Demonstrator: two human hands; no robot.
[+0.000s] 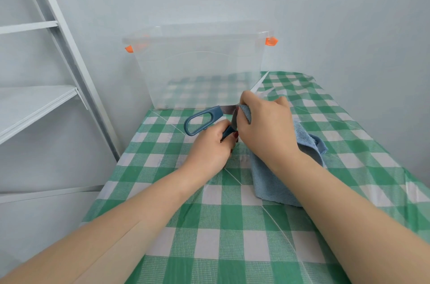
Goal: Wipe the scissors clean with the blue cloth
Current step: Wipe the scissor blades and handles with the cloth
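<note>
Your surface (209, 225) wears a glossy, creased green-and-white checked cover and sits among pale walls, with a white shelf (35, 107) left of your left hand (209, 148). Beyond both hands stands a clear plastic box (200, 67). Your left hand grips one blue handle of the scissors (215, 112). Your right hand (265, 125) pinches the fluffy blue cloth (272, 181) round the blades, hiding their tips.
</note>
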